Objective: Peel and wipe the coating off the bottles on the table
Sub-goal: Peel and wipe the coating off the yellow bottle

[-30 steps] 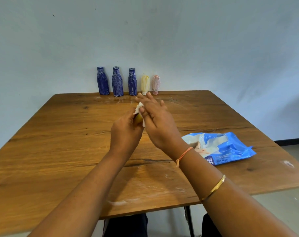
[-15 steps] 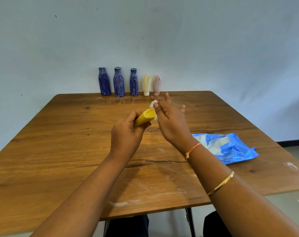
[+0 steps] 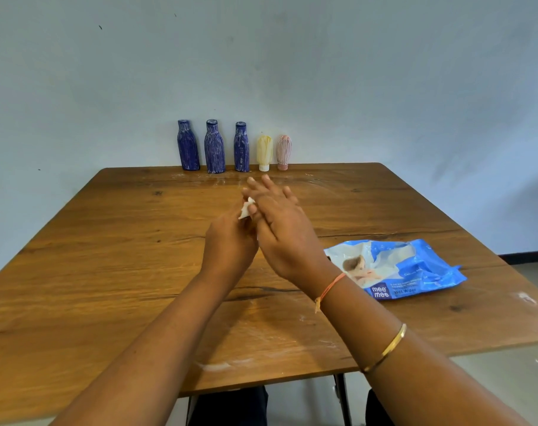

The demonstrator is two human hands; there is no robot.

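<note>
Five bottles stand in a row along the far edge of the table [image 3: 107, 272], close against the wall. From the left they are the first blue bottle [image 3: 188, 146], the second blue bottle [image 3: 214, 147] and the third blue bottle [image 3: 241, 147], all streaked with pale scratches, then a shorter yellow bottle [image 3: 264, 150] and a pink bottle [image 3: 283, 149], both resting on their caps. A blue pack of wet wipes [image 3: 396, 269] lies flat near the right edge, well apart from the row. White smears [image 3: 224, 365] mark the wood near the front edge.

Both hands are raised over the middle of the table, between the camera and the bottles. The left hand [image 3: 229, 247] shows its back, fingers curled away from view; whatever it grips is hidden. The right hand [image 3: 283, 232] lies across it with fingers straight and together, pointing toward the far edge and pressing a white wipe [image 3: 245, 209] that peeks out at the left hand's top. The right wrist wears an orange thread [image 3: 329, 289], with a gold bangle [image 3: 390, 345] further up the forearm.
</note>
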